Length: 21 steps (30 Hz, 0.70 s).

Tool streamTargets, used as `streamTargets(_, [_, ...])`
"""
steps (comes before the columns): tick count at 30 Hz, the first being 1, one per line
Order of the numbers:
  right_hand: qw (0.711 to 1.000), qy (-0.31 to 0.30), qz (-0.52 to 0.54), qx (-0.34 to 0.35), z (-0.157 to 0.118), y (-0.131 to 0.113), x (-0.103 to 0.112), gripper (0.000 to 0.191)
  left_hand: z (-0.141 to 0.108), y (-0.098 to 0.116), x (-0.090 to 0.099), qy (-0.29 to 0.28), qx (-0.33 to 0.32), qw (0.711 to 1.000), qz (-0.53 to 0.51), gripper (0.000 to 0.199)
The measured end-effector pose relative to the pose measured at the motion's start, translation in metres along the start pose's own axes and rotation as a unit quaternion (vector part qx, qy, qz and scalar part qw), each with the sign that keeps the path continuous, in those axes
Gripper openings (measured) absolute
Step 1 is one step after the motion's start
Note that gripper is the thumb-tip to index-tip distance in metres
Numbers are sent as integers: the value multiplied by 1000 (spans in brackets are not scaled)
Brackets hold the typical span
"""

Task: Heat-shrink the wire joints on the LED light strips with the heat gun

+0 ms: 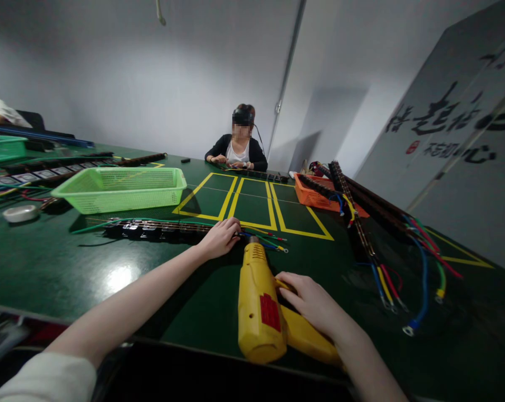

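My right hand is wrapped round the handle of a yellow heat gun with a red label. The gun's metal nozzle points away from me, close to several coloured wires with ring terminals. My left hand is closed on the wires at the right end of a long dark wiring assembly, which lies across the green table. A green wire runs along the assembly and extends past its left end.
A light green basket stands behind the assembly. An orange basket and more wire bundles are at the right. Yellow tape rectangles mark the green table. A person sits across it.
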State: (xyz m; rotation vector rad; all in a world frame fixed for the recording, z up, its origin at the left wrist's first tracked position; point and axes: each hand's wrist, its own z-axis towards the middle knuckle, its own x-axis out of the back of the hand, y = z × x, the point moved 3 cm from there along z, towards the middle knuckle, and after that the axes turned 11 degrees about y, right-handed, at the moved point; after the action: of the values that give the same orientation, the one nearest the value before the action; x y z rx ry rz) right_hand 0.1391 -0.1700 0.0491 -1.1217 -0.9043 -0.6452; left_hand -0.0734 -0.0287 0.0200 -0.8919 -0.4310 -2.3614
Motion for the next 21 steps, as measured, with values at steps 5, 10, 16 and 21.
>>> streamTargets(5, [1000,-7,17,-25,-13,20,10,23,0,0,0,3,-8,1000,-1,11])
streamTargets(10, [999,-7,28,-39,-24,33,20,27,0,1,1,-2,-13,1000,-2,12])
streamTargets(16, [999,-9,25,-40,-26,34,24,27,0,2,0,-10,-10,1000,-2,12])
streamTargets(21, [1000,-7,3,-29,-25,30,24,26,1,2,-4,-20,-10,1000,10,13])
